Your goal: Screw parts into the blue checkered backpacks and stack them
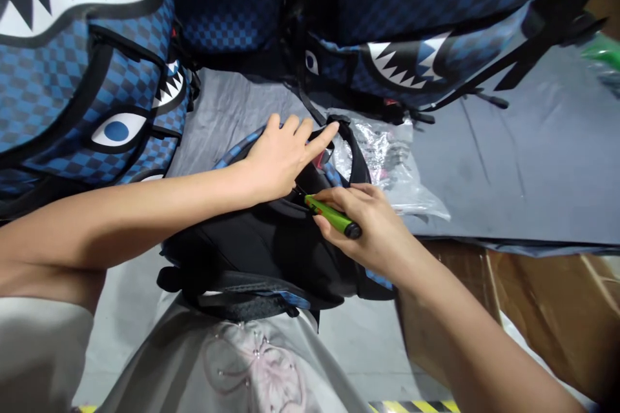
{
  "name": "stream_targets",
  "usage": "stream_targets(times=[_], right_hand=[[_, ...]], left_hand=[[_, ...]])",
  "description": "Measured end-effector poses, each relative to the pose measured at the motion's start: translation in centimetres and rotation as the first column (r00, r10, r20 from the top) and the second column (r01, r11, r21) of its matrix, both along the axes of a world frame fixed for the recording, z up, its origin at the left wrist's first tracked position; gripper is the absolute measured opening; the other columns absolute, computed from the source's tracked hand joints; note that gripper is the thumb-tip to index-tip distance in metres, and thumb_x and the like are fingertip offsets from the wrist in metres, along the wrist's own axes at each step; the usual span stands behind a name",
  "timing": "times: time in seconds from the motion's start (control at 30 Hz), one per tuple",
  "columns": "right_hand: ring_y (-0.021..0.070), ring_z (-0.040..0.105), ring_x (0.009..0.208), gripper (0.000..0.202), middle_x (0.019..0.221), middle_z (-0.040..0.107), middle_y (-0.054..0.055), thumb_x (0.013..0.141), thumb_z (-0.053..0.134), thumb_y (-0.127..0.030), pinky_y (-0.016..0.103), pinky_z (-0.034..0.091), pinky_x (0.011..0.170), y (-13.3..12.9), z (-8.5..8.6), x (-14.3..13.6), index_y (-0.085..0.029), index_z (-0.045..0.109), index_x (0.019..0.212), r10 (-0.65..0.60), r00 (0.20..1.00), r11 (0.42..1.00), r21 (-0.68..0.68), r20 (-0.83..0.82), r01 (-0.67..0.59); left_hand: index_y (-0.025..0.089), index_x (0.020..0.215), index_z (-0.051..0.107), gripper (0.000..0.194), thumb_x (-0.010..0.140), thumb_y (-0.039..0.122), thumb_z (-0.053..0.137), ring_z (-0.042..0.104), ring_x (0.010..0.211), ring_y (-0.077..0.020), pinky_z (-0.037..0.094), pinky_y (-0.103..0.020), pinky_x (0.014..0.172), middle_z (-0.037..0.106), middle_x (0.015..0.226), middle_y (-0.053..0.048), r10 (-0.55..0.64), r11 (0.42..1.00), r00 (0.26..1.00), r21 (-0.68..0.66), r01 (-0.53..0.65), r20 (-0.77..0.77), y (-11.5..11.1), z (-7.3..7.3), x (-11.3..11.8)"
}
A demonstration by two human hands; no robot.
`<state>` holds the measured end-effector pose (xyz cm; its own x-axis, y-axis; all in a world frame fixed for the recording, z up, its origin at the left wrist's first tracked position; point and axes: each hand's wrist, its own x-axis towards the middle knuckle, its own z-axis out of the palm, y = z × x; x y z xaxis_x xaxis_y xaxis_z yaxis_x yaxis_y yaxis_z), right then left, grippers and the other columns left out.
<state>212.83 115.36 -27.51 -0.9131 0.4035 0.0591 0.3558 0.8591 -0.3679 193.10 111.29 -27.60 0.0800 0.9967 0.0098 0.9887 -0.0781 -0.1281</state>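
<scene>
A black backpack with blue checkered trim (271, 239) lies on the table's near edge in front of me. My left hand (285, 155) rests on its upper part with the fingers spread. In my right hand (363, 219) is a slim green-handled tool (334, 216) with a black end cap. A thin dark tip of this tool points left into the bag beside my left palm, and its far end is hidden there. Just beyond my fingers run a black strap and buckle (339, 121).
Blue checkered bags with shark teeth (116, 97) stand at the left. A smaller checkered case (227, 6) and another shark bag (402, 58) sit at the back. A clear plastic bag (387, 155) lies on the grey table cover (542, 168). Brown cardboard (547, 303) is below right.
</scene>
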Motion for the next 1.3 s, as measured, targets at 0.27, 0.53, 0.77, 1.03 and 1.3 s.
stream_targets(times=[0.27, 0.53, 0.77, 1.03, 1.3], right_hand=[[0.0211, 0.069, 0.088, 0.019, 0.099, 0.075, 0.004, 0.092, 0.06, -0.024, 0.046, 0.038, 0.103, 0.0, -1.5, -1.0, -0.021, 0.063, 0.111, -0.014, 0.994, 0.999, -0.032, -0.109, 0.011], [0.0237, 0.07, 0.093, 0.02, 0.103, 0.076, 0.008, 0.091, 0.06, -0.021, 0.044, 0.043, 0.091, 0.0, -0.7, -1.3, -0.022, 0.067, 0.109, 0.009, 0.998, 1.0, 0.026, -0.068, -0.008], [0.0239, 0.07, 0.101, 0.022, 0.113, 0.075, 0.007, 0.091, 0.058, -0.016, 0.042, 0.044, 0.091, -0.6, -0.5, -1.9, -0.02, 0.068, 0.111, -0.004, 0.996, 1.0, -0.019, -0.09, 0.003], [0.0249, 0.072, 0.096, 0.021, 0.109, 0.076, 0.008, 0.088, 0.058, -0.013, 0.041, 0.044, 0.089, -1.0, 0.0, -2.1, -0.021, 0.07, 0.102, -0.04, 0.999, 0.997, 0.061, -0.021, 0.042], [0.0245, 0.071, 0.097, 0.024, 0.11, 0.076, 0.006, 0.091, 0.056, -0.019, 0.045, 0.043, 0.095, -1.5, -0.3, -2.3, -0.026, 0.069, 0.109, -0.105, 0.993, 0.994, -0.005, -0.045, 0.105]], left_hand=[[0.022, 0.159, 0.007, 0.099, 0.082, 0.037, 0.069, 0.038, 0.133, -0.0381, 0.027, -0.05, 0.11, 0.04, 0.149, -0.014, 0.017, 0.997, 0.997, -0.071, -0.011, 0.081, 0.8, 0.0, -0.3], [0.027, 0.158, 0.004, 0.099, 0.083, 0.044, 0.066, 0.033, 0.137, -0.042, 0.025, -0.057, 0.112, 0.04, 0.148, -0.011, 0.015, 0.993, 0.99, -0.12, 0.001, 0.137, 1.2, 0.4, -0.3], [0.028, 0.158, 0.006, 0.096, 0.084, 0.046, 0.064, 0.031, 0.138, -0.0441, 0.024, -0.06, 0.111, 0.042, 0.147, -0.011, -0.002, 0.994, 0.984, -0.11, 0.022, 0.177, 1.5, 0.1, -0.6], [0.026, 0.156, 0.014, 0.092, 0.082, 0.041, 0.066, 0.035, 0.137, -0.0417, 0.025, -0.056, 0.112, 0.044, 0.145, -0.011, 0.003, 0.996, 0.979, -0.088, 0.016, 0.205, 1.2, 0.1, -0.7], [0.027, 0.157, 0.011, 0.093, 0.084, 0.047, 0.065, 0.031, 0.138, -0.0425, 0.023, -0.055, 0.111, 0.044, 0.146, -0.012, 0.008, 0.993, 0.972, -0.112, 0.019, 0.234, 1.1, 0.4, -0.7]])
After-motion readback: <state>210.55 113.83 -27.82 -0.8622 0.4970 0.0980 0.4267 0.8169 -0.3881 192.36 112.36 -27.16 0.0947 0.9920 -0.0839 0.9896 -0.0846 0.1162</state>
